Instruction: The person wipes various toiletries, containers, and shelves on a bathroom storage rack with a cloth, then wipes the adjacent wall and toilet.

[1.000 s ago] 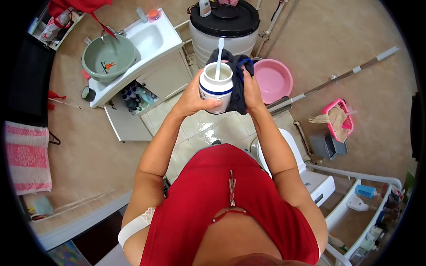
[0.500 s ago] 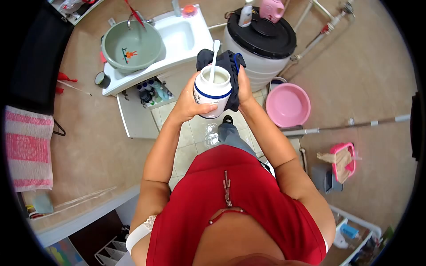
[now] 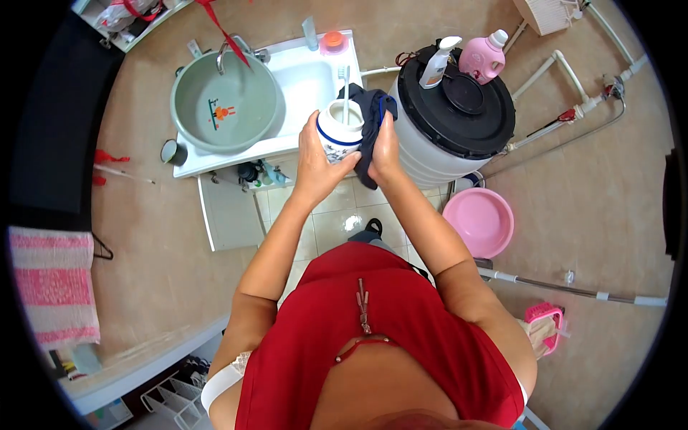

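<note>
My left hand [image 3: 319,170] is wrapped round a white ceramic jar [image 3: 338,149] with a blue band and a blue floral pattern. A white toothbrush [image 3: 346,100] stands in the jar, bristles up, its lower end hidden inside. Bunched against the jar's right side is a dark cloth [image 3: 370,125], which my right hand [image 3: 387,152] grips. Both hands are in front of the white sink [image 3: 307,80], close to its front edge.
A green basin [image 3: 193,107] with a faucet above it sits on the sink's left. At right stands a white barrel [image 3: 416,132] with a black lid bearing a spray bottle [image 3: 438,63] and pink jug [image 3: 484,56]. A pink basin [image 3: 479,223] and open cabinet door [image 3: 228,215] are lower.
My hands have carried the jar, toothbrush and cloth forward, closer to the sink. The jar has turned slightly, and the camera view has shifted so the sink and barrel appear lower.
</note>
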Tool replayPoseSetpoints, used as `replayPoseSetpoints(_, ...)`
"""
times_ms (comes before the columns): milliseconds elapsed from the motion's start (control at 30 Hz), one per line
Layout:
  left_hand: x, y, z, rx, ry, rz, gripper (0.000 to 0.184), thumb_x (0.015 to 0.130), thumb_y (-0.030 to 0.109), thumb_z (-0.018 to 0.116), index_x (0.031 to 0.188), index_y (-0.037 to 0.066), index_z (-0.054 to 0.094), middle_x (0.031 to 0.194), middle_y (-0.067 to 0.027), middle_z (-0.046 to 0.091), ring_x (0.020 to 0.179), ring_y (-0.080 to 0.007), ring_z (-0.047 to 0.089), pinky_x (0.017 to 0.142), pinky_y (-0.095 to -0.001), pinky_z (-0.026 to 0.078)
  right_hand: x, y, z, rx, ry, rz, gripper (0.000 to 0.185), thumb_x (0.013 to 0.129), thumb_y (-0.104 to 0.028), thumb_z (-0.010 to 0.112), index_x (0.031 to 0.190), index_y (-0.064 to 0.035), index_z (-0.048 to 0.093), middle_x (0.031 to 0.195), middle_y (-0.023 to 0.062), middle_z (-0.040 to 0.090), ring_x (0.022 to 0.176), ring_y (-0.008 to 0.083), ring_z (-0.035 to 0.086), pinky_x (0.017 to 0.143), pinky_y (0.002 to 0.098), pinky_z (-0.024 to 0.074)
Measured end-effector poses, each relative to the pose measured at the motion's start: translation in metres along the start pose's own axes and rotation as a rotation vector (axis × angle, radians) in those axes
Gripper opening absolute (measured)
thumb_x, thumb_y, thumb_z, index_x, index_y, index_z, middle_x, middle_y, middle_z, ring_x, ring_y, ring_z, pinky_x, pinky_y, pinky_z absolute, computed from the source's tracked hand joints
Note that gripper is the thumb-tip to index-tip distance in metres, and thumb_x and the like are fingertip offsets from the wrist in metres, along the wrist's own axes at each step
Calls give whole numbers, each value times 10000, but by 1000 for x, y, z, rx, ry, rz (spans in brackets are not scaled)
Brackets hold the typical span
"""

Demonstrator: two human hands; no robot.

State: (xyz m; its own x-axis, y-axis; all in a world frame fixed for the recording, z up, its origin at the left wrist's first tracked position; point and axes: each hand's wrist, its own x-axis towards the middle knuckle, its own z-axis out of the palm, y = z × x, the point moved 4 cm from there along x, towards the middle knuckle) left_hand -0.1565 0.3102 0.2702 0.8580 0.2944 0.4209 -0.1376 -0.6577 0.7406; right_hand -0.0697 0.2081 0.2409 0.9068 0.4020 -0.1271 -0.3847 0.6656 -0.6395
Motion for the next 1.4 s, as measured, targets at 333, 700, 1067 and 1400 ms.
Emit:
replayPoseSetpoints(333, 73, -76, 31, -644, -339, -378, 944, 634, 112, 853, 1424, 14, 346, 1300, -123, 530, 1227, -222, 498, 1030, -359, 409, 98, -9, -6, -122, -19, 54, 518, 1026, -411, 348, 1302, -12, 532, 1262, 107, 605, 1120, 220, 598, 1008, 355, 452)
replayPoseSetpoints(700, 168, -97, 46, 18, -98, -83, 904, 588, 206, 798, 1348, -39, 375, 1244, -242, 549, 1136, -380, 566, 941, -407, 473, 150, 1, -1, -372, 400, -245, 503, 985, -348, 415, 1045, 107, 622, 946, 114, 655, 883, 179, 598, 810, 301, 465)
replayPoseSetpoints(1067, 211, -126, 54, 138, 68, 302, 817, 610, 130, 799, 1311, -35, 413, 1187, -227, 494, 1145, -399, 464, 993, -476, 346, 178, 12, 34, -484, 252, -342, 399, 831, -111, 714, 1164, -35, 508, 1072, 63, 584, 1006, 172, 577, 886, 312, 462)
replayPoseSetpoints(1400, 216, -135, 50, -34, 13, 290, 856, 567, 167, 830, 1295, -14, 416, 1169, -203, 516, 1103, -382, 501, 958, -452, 402, 177, 8, 21, -299, 249, -229, 564, 798, -5, 733, 1287, -58, 456, 1144, 48, 582, 1033, 157, 577, 914, 309, 478)
